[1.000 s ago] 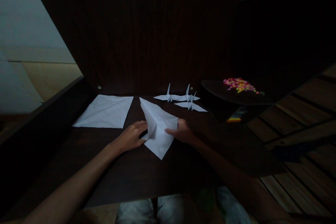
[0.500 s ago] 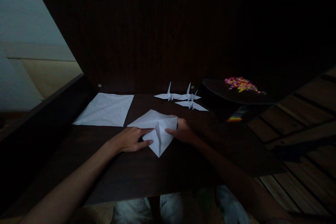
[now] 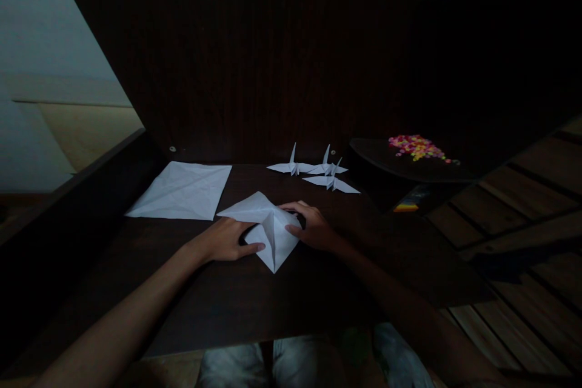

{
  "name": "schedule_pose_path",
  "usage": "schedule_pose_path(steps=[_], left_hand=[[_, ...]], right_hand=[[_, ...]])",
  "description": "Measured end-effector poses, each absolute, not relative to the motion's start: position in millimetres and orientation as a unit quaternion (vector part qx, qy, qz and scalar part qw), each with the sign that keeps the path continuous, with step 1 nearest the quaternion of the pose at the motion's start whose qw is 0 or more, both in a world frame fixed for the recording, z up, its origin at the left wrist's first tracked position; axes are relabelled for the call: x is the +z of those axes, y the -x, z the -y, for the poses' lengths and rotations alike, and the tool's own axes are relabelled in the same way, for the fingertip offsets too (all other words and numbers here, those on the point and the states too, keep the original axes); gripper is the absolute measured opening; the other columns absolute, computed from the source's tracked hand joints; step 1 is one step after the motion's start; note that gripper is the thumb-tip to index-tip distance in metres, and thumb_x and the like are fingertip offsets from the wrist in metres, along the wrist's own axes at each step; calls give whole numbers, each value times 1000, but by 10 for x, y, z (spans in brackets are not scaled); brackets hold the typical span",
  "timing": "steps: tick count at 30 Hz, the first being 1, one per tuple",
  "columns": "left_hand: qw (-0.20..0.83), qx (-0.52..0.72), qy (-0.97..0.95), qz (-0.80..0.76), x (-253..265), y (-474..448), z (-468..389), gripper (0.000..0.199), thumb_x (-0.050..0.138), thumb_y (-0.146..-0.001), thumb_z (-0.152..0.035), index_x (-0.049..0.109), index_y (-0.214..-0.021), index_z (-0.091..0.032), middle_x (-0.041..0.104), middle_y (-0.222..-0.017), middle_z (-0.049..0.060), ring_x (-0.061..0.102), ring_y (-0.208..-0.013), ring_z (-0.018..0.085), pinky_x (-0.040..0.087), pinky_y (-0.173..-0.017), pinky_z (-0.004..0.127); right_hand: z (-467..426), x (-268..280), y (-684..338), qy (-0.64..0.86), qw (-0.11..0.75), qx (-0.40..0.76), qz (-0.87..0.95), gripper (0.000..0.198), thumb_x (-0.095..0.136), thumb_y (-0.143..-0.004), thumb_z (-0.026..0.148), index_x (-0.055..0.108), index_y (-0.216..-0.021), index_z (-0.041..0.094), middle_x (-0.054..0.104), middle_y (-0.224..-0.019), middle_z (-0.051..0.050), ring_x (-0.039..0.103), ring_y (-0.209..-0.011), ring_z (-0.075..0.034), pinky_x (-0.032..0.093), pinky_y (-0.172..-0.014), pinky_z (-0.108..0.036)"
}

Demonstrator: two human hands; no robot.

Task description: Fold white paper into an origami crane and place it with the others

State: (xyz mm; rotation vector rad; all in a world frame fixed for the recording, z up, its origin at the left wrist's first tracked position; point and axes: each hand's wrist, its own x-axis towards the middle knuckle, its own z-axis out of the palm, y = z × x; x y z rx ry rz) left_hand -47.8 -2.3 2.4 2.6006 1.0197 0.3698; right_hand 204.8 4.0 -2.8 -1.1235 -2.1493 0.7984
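Note:
A partly folded white sheet of paper [image 3: 284, 244] lies on the dark wooden desk between my hands, one corner pointing toward me and a raised crease near its middle. My left hand [image 3: 230, 239] grips its left side, thumb on top and the other fingers tucked under the upper flap. On the right edge, my right hand [image 3: 313, 225] has its thumb on the paper's face and its fingers curled over the far side. Three folded paper cranes [image 3: 293, 167] stand beyond the paper, near the back panel.
To the left lies a flat, creased white sheet [image 3: 184, 191]. A dark curved shelf [image 3: 373, 148] on the right bears a heap of small colourful pieces [image 3: 418, 147]. A low side board [image 3: 77, 185] borders the desk's left, and a dark panel [image 3: 254, 54] rises behind.
My right hand's fingers have come up over the paper's far right edge, and the right corner has bent inward. My left hand has barely moved.

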Motion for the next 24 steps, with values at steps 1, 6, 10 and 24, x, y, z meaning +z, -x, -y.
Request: schedule_pose_path(steps=[1, 6, 10, 24], left_hand=[[159, 132, -910, -359, 18, 479, 18, 47, 57, -83, -49, 57, -118, -18, 62, -120, 11, 59, -109, 29, 44, -93, 39], [154, 147, -909, -359, -4, 478, 15, 53, 61, -80, -49, 54, -121, -15, 59, -126, 14, 54, -116, 30, 41, -99, 38], [148, 146, -909, -363, -18, 483, 16, 55, 59, -81, -50, 53, -124, -16, 58, -127, 14, 54, -117, 31, 40, -100, 40], [156, 160, -911, -347, -2, 465, 33, 49, 59, -81, -49, 55, -118, -18, 61, -122, 12, 57, -111, 30, 43, -95, 41]], right_hand=[[-42, -36, -2049, 417, 291, 299, 807, 45, 59, -74, 14, 58, -118, 22, 62, -112, -6, 57, -103, -20, 45, -90, -37], [-55, -86, -2057, 406, 307, 316, 801, 51, 60, -72, 15, 54, -122, 20, 61, -119, -8, 57, -109, -22, 44, -93, -38], [-55, -84, -2049, 397, 318, 357, 783, 58, 60, -71, 13, 48, -127, 19, 59, -125, -9, 55, -116, -22, 40, -97, -39], [-86, -128, -2041, 360, 343, 403, 768, 55, 53, -71, 14, 48, -126, 16, 60, -125, -12, 54, -117, -25, 40, -96, -41]])
